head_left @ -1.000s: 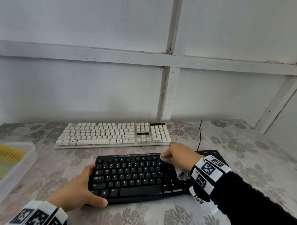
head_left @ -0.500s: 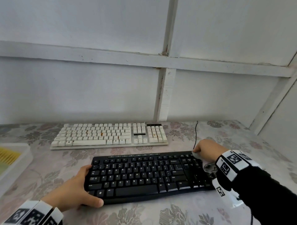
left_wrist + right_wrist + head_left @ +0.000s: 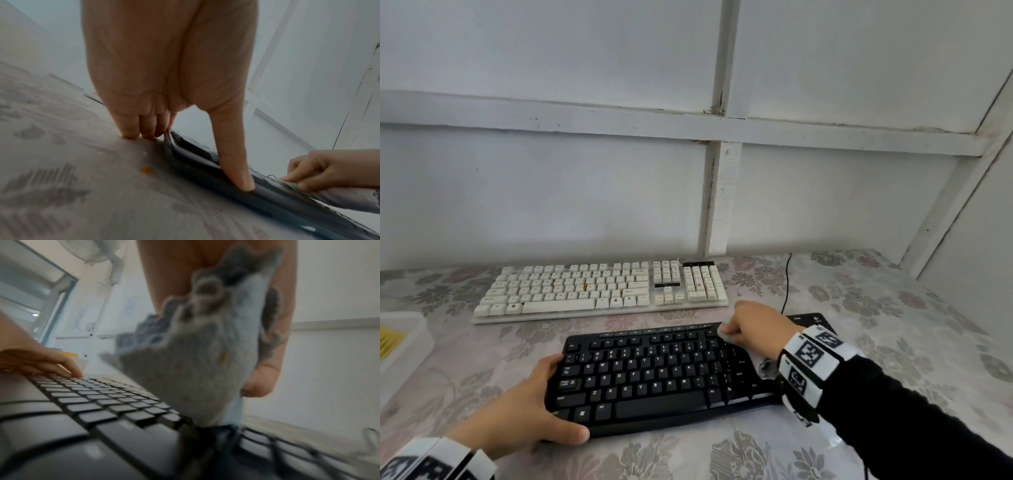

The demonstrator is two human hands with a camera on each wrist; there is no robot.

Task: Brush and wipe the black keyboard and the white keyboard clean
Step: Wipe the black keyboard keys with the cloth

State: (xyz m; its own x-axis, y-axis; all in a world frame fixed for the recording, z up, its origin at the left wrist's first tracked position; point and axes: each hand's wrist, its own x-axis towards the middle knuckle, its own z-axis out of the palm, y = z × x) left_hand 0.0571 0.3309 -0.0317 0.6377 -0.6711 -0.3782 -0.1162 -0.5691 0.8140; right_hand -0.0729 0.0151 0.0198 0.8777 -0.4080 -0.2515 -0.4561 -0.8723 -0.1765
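Risk: I judge the black keyboard (image 3: 667,373) could skid or keycaps snag if my cloth (image 3: 195,369) drags hard across the upper rows while only 1 corner is braced.
Black keyboard: near me on the floral tablecloth (image 3: 893,325), matte, keys intact, legends readable.
White keyboard (image 3: 602,287): just behind it, yellowed, with a few orange specks on its keys.
Left hand (image 3: 524,411): clamps the black keyboard's front-left corner, thumb along the front edge, fingers curled at its side.
Right hand (image 3: 753,329): fingers pinch the grey cloth against the top row, right of centre.
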